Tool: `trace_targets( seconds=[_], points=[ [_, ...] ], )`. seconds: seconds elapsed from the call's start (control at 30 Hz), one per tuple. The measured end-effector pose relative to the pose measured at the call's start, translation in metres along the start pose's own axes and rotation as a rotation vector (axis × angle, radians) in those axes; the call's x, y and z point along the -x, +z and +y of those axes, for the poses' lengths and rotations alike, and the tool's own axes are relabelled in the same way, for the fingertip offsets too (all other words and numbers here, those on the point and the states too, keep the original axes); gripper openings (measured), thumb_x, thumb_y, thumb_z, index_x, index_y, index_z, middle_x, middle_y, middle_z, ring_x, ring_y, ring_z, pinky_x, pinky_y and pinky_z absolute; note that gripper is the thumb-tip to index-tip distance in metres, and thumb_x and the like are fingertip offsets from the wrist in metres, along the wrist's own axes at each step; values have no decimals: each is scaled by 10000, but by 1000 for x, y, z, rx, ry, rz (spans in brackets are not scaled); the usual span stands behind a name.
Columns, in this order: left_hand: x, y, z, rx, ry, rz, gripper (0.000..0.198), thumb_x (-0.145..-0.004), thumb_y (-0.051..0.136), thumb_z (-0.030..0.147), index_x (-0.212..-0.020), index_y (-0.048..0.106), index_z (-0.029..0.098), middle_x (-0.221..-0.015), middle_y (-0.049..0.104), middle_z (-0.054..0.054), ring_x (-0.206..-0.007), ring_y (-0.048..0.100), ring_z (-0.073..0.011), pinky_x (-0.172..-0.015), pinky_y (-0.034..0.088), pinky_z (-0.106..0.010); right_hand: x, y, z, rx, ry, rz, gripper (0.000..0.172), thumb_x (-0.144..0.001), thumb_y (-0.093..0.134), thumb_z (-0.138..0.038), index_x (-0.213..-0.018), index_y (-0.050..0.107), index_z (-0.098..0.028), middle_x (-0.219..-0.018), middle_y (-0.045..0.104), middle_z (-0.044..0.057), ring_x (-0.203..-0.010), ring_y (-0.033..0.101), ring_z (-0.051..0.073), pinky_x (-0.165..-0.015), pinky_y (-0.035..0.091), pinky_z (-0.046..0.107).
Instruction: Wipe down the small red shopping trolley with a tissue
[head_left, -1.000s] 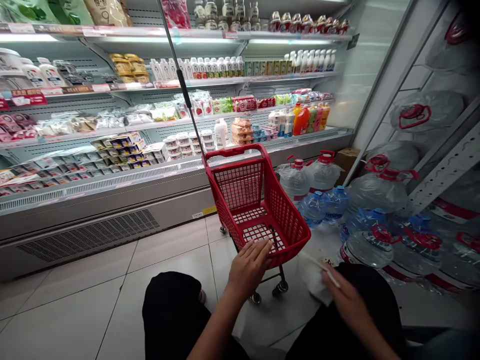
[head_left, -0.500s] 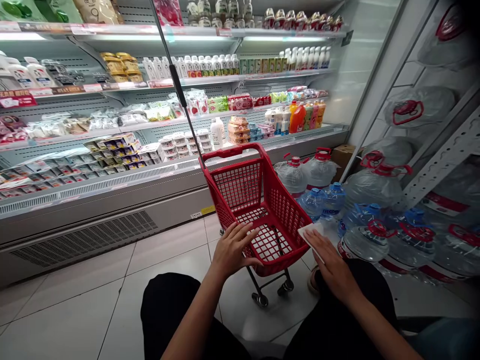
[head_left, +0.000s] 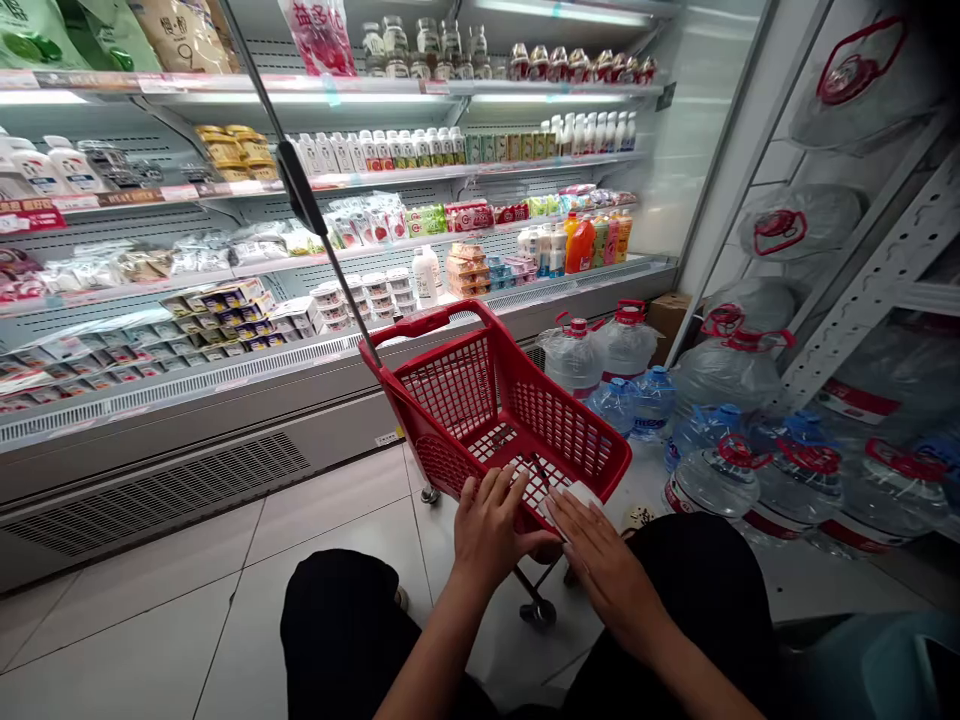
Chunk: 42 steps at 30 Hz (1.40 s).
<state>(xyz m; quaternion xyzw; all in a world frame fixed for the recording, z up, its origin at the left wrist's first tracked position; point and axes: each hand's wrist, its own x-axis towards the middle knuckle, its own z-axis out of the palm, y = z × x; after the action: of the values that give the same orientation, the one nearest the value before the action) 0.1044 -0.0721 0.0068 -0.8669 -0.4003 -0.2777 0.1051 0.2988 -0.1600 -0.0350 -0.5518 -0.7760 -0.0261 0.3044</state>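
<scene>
A small red wheeled shopping basket (head_left: 547, 420) with a long black pull handle (head_left: 300, 195) stands on the tiled floor just in front of my knees. My left hand (head_left: 491, 525) grips its near rim with the fingers curled over the edge. My right hand (head_left: 596, 555) lies flat, fingers stretched out, pressing a white cloth (head_left: 574, 497) onto the near rim beside the left hand. The cloth is mostly hidden under the fingers. My black trousers (head_left: 345, 630) fill the bottom of the view.
An open chilled display (head_left: 225, 300) with shelves of packaged food, yoghurt pots and bottles runs along the left and back. Large water jugs (head_left: 720, 470) with red handles crowd the floor at the right, below a metal rack (head_left: 885, 270) holding more.
The basket has swung left and closer to me. My right hand brought the white cloth from my lap up onto the basket's near rim. My left hand stayed on the rim.
</scene>
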Motion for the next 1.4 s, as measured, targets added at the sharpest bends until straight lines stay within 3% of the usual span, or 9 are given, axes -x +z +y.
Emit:
trace_targets(
  seconds=[0.17, 0.27, 0.4, 0.6, 0.8, 0.93, 1.03, 1.17, 1.4],
  points=[
    [-7, -7, -6, 17, 166, -47, 731, -969, 625, 614, -1589, 432, 277, -1594, 518, -58, -1430, 511, -263, -1272, 287, -467, 11, -16, 39, 3, 137, 18, 606, -1105, 318, -332, -1685, 147, -299, -1717, 297, 25, -1586, 268, 242, -1276, 327, 505],
    [-12, -14, -23, -54, 117, -39, 721, -1005, 601, 535, -1639, 338, 313, -1707, 330, -59, -1561, 321, -307, -1289, 243, -531, 16, -19, 47, 30, 177, 48, 599, -1107, 303, -350, -1684, 148, -310, -1714, 307, 23, -1577, 294, 239, -1272, 332, 511],
    [-13, -11, -28, -96, 11, -1, 722, -974, 641, 539, -1623, 362, 389, -1735, 256, -31, -1595, 189, -403, -1267, 238, -634, 9, -11, 26, 77, 138, 97, 610, -1104, 311, -326, -1687, 134, -303, -1681, 379, 35, -1552, 354, 234, -1278, 313, 504],
    [-16, -1, -9, -56, 24, -21, 781, -982, 594, 587, -1658, 278, 358, -1739, 243, -40, -1585, 235, -380, -1277, 231, -624, -24, 2, 2, 200, 48, 140, 686, -1078, 376, -278, -1696, 81, -239, -1693, 349, 77, -1538, 378, 262, -1250, 352, 494],
    [-24, -18, -41, -76, 91, -57, 726, -1044, 533, 483, -1667, 264, 227, -1730, 259, -72, -1588, 275, -245, -1304, 245, -447, -27, -4, 62, 256, 50, 97, 735, -1007, 326, -113, -1695, 111, -257, -1690, 365, 40, -1519, 404, 236, -1252, 350, 475],
    [-27, -38, -72, -178, -61, 42, 560, -1043, 551, 444, -1583, 456, 336, -1707, 317, -39, -1586, 266, -327, -1305, 113, -600, -20, -7, 101, 240, 165, 114, 642, -1064, 307, -235, -1687, 161, -284, -1667, 409, 29, -1556, 340, 245, -1267, 318, 515],
    [-28, -42, -74, -200, -67, 54, 539, -1029, 571, 455, -1553, 504, 348, -1661, 414, -24, -1564, 308, -353, -1302, 55, -633, -25, -6, 110, 217, 252, 131, 595, -1096, 272, -331, -1682, 181, -294, -1696, 356, 26, -1588, 266, 255, -1268, 312, 531],
    [-30, -34, -57, -195, -72, 66, 534, -1026, 556, 507, -1525, 546, 316, -1623, 474, -31, -1508, 404, -350, -1307, 19, -630, -50, 4, 89, 199, 266, 162, 575, -1104, 265, -359, -1674, 230, -285, -1745, 219, 62, -1595, 242, 279, -1254, 330, 539],
    [-34, -41, -44, -192, 4, 33, 591, -1054, 493, 508, -1593, 443, 268, -1683, 360, -25, -1514, 414, -264, -1332, 86, -498, -106, 32, 18, 164, -25, 139, 638, -1076, 311, -237, -1691, 141, -239, -1688, 366, 75, -1576, 295, 239, -1289, 266, 514]
  ],
)
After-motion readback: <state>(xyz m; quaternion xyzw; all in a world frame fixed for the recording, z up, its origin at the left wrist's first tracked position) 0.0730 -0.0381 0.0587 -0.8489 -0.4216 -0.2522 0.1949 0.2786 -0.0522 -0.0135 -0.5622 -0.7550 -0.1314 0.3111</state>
